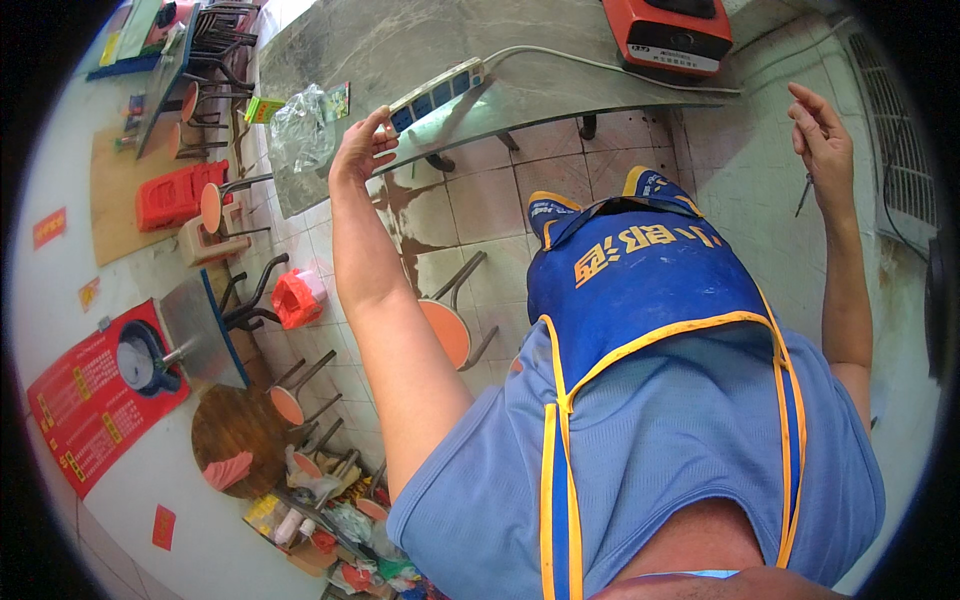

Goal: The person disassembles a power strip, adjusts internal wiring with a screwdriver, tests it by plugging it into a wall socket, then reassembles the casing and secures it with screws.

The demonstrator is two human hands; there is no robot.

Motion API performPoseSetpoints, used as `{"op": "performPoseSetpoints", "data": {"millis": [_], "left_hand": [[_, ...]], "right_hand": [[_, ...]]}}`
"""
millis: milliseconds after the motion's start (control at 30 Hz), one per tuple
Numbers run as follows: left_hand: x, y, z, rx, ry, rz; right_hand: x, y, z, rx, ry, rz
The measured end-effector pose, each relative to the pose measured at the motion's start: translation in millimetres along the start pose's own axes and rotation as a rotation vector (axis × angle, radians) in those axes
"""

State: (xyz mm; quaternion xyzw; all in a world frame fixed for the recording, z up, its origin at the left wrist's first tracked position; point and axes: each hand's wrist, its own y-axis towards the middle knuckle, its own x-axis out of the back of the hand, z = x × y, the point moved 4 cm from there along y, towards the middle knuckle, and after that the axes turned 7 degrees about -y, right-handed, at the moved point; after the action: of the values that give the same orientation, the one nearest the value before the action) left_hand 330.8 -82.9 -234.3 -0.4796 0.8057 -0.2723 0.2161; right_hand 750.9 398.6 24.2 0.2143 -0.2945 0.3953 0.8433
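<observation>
My left hand [362, 150] grips the near left end of a white power strip [436, 96] with blue socket faces, over the grey marbled table [560, 50]. A white cord [560, 54] leaves the strip's far end and runs right across the table. Off to the right, away from the table, my right hand [826, 140] is partly closed, its index finger stretched out. A thin dark rod, perhaps a screwdriver [803, 198], sticks out below its fingers; the rest is hidden in the hand.
A red and black box-shaped appliance [668, 38] stands on the table's right end. Crumpled clear plastic bags [304, 128] and a small green-yellow box [263, 110] lie at its left. Stools, including one with an orange seat [446, 332], stand on the tiled floor. A vented grille [900, 130] lines the right wall.
</observation>
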Motion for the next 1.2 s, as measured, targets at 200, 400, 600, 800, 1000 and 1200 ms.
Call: {"op": "performPoseSetpoints", "data": {"millis": [200,400,600,800,1000,1200], "left_hand": [[5,7,5,-0.002,-0.018,0.024],[8,17,18,-0.122,-0.048,0.012],[-9,-1,15,-0.253,0.109,-0.004],[-20,16,28,-0.623,0.557,-0.086],[-41,25,43,-0.885,0.846,-0.220],[-55,26,42,-0.860,0.878,-0.242]], "right_hand": [[-13,-3,-40,-0.213,0.436,-0.055],[-59,-44,-161,-0.832,1.032,0.060],[-83,-83,-106,-0.934,0.872,0.154],[-77,-107,-81,-0.967,0.533,0.418],[-59,-112,-90,-0.843,0.358,0.494],[-66,-107,-64,-0.766,0.374,0.296]]}}
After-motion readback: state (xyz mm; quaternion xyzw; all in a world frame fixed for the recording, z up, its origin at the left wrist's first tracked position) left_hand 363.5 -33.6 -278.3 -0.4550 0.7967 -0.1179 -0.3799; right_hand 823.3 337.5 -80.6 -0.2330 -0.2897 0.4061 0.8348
